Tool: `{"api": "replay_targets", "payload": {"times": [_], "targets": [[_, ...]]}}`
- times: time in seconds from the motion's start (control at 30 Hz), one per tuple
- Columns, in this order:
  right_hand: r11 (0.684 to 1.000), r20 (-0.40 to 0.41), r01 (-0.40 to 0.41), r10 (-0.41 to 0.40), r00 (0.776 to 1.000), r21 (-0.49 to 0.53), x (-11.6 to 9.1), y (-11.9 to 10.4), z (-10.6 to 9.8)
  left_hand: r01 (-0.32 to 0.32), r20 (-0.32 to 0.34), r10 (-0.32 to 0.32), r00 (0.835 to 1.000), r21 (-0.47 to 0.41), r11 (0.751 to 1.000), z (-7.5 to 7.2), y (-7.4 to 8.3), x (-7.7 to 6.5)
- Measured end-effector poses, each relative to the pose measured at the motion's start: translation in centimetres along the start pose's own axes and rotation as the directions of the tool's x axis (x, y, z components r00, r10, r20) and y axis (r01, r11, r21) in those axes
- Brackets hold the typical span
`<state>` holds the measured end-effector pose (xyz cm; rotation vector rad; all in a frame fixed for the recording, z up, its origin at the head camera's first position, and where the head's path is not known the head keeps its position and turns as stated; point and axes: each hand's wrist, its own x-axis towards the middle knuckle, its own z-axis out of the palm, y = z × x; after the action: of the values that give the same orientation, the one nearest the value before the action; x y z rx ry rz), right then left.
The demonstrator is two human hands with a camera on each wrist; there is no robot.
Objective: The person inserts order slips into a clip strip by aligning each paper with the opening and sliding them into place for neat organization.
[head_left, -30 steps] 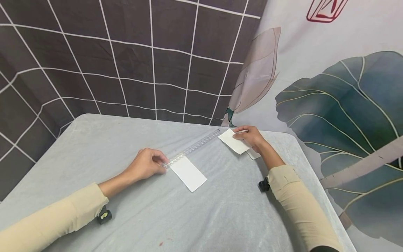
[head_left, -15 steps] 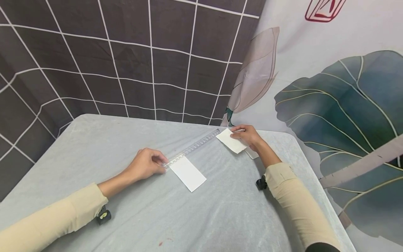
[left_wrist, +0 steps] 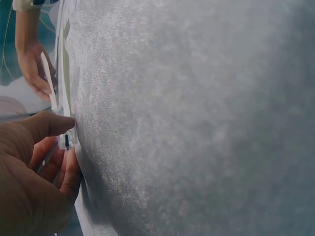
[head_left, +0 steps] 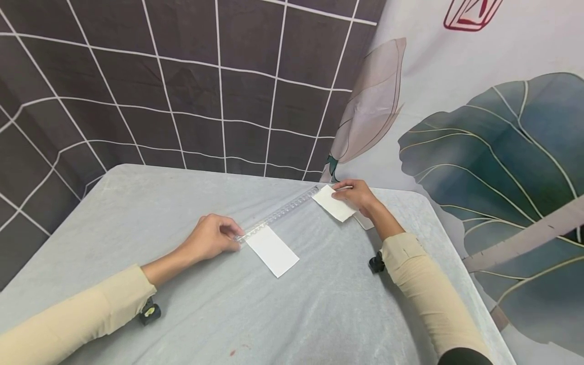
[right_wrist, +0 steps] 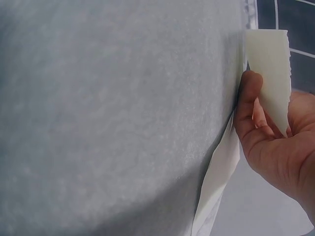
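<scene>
In the head view my left hand [head_left: 213,235] pinches the lower-left end of a clear ruler [head_left: 288,208] lying diagonally on the cloth. In the left wrist view, thumb and fingers close on the ruler's end [left_wrist: 64,141]. A blank white paper rectangle [head_left: 276,254] meets the ruler near that hand, its top edge at the ruler. My right hand [head_left: 360,196] holds a cream piece of paper [head_left: 330,204] by the ruler's far end. The right wrist view shows this paper [right_wrist: 269,59] raised, with one ragged edge. Another pale sheet [head_left: 364,221] lies partly hidden below that hand.
Grey cloth covers the table [head_left: 182,314], which has rounded far corners. Behind it hangs a dark curtain with a white grid [head_left: 191,86]. A leaf-printed cloth [head_left: 493,147] hangs at the right. A small reddish mark [head_left: 232,353] is on the tablecloth near the front.
My right hand has shifted slightly left with the cream paper, towards the ruler's far end. My left hand, the ruler and the white rectangle stay in place.
</scene>
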<state>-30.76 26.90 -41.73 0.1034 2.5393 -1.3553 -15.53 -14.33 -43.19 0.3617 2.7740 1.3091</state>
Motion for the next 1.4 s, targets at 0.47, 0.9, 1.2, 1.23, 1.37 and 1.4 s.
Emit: {"api": "replay_targets", "payload": {"times": [0.47,0.9,1.2,1.23,1.37,1.4], "targets": [[1.0,0.004,-0.006,0.006,1.0,-0.018,0.3,-0.3,0.2,0.019,0.008,-0.019,1.0,0.004,1.0,-0.1,0.1,0.0],[0.999,0.005,0.026,-0.026,1.0,-0.031,0.7,-0.7,0.8,0.006,0.011,-0.006,1.0,0.001,1.0,-0.1,0.1,0.0],[0.999,0.009,0.024,-0.024,1.0,-0.04,0.4,-0.7,0.9,0.004,0.008,-0.004,1.0,0.001,1.0,-0.1,0.1,0.1],[0.999,0.012,0.023,-0.022,1.0,-0.038,0.4,-0.7,0.9,0.005,0.008,-0.005,1.0,0.002,1.0,-0.1,0.1,0.1],[0.999,0.021,0.016,-0.016,1.0,-0.028,0.4,-0.8,1.0,0.013,0.007,-0.013,1.0,0.007,1.0,-0.1,0.1,0.1],[1.0,0.023,0.015,-0.014,1.0,-0.026,0.4,-0.8,1.0,0.016,0.007,-0.016,1.0,0.007,1.0,-0.1,0.1,0.1]]}}
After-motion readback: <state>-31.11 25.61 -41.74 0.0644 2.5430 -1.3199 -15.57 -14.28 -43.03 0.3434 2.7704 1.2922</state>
